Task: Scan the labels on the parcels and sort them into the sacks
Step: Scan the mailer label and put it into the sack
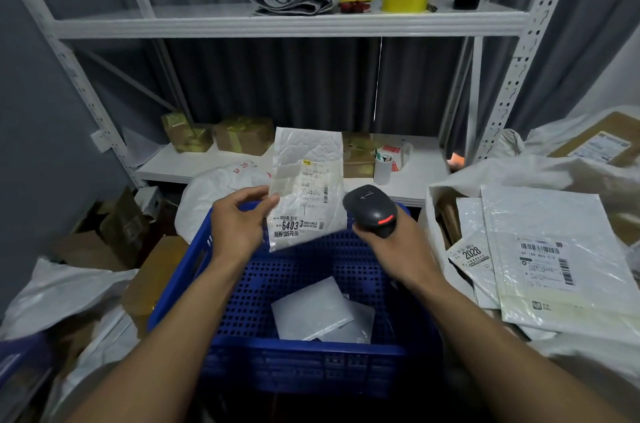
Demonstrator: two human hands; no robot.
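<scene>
- The left hand (239, 225), above the far-left corner of the blue crate (294, 363), has its fingers curled and pinches one parcel (306, 180) by its left edge, thumb on the front face.
- The right hand (394, 246), above the crate's far-right corner, is wrapped tight round the grip of a black scanner (372, 208). The scanner's head sits just beside the parcel's right edge, and a red light glows on its back.
- The parcel is a white, crinkled mailer held upright over the crate's far rim, front turned to the camera. Its label (301, 211) covers the lower half, with the number 6403 printed large near the bottom and small barcodes around it.
- Inside the crate lie two flat parcels (310, 313), pale and overlapping, with no label showing on either.
- Right of the crate, a white sack (512, 169) lies open with two labelled mailers (547, 249) on top. The large one bears a barcode label; the smaller, tucked under its left edge, is marked 2028.
- Left of the crate slumps a second sack (62, 291), and behind the crate a third sack (211, 190) with red print — three sacks counted.
- Beyond the crate, the lower shelf (194, 166) carries brown boxes taped in yellow; their exact number is hard to tell.
</scene>
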